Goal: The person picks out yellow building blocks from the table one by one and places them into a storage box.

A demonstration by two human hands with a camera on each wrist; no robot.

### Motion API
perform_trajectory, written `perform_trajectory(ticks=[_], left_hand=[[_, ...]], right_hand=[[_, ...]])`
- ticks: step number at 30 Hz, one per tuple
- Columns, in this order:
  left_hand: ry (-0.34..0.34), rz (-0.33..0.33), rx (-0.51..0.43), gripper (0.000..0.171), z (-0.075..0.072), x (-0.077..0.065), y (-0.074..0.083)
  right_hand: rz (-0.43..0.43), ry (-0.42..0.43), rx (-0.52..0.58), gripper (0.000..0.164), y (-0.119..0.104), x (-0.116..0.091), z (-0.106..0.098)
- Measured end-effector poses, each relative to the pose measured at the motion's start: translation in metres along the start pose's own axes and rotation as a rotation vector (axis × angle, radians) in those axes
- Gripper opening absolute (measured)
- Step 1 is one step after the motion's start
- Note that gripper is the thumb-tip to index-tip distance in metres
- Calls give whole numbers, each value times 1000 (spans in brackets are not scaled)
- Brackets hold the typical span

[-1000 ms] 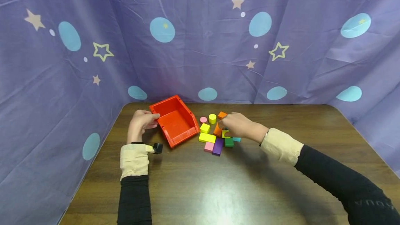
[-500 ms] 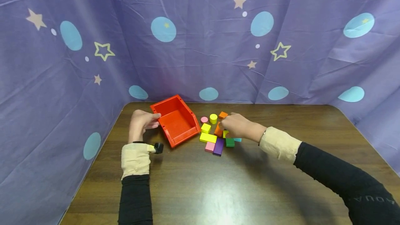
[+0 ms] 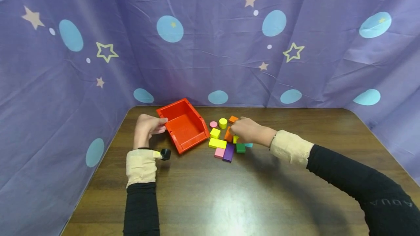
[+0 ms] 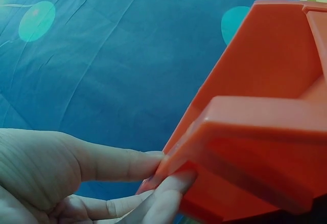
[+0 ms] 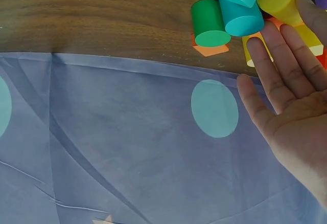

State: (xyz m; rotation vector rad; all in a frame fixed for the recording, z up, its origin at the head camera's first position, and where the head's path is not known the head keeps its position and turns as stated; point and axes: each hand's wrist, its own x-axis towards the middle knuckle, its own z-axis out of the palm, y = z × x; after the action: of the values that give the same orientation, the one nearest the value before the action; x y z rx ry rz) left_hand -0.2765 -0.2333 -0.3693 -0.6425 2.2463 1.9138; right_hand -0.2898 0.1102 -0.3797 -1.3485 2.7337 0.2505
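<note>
My left hand (image 3: 148, 126) pinches the left rim of a red plastic bin (image 3: 184, 128), thumb on one side and fingers on the other, as the left wrist view shows. My right hand (image 3: 250, 130) hovers over a cluster of toy blocks to the right of the bin. In the right wrist view its fingers reach out fairly straight, close by a yellow cylinder (image 5: 279, 1), a teal cylinder (image 5: 242, 19) and a green cylinder (image 5: 211, 23). Around it lie a yellow bar (image 3: 218, 143), a purple block (image 3: 228, 153) and a green block (image 3: 241, 148). The hand hides part of the cluster.
Between bin and right hand are a yellow cube (image 3: 214, 133), a pink disc (image 3: 213, 124) and an orange block (image 3: 228, 134). A pink block (image 3: 219, 152) touches the purple one. The wooden table (image 3: 197, 192) ends at a purple patterned curtain (image 3: 213, 46).
Both hands stay nearly where they were, with the bin and blocks in place. The whole head view shifts slightly.
</note>
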Motion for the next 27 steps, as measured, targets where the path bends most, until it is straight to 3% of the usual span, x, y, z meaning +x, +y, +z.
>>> perform_trajectory(ticks=[13,20,23,27], left_hand=[[4,3,24,13,-3,0,-1],[7,19,25,11,-3,1,-3],[6,17,20,12,-3,1,-3],[10,23,18,13,-3,1,-4]], right_hand=[[-15,-5,49,13,-1,7,1],[23,-68,154,10,-3,10,-3],[15,-69,150,10,-4,12,-1],[14,-65,137,21,-7,14,0]])
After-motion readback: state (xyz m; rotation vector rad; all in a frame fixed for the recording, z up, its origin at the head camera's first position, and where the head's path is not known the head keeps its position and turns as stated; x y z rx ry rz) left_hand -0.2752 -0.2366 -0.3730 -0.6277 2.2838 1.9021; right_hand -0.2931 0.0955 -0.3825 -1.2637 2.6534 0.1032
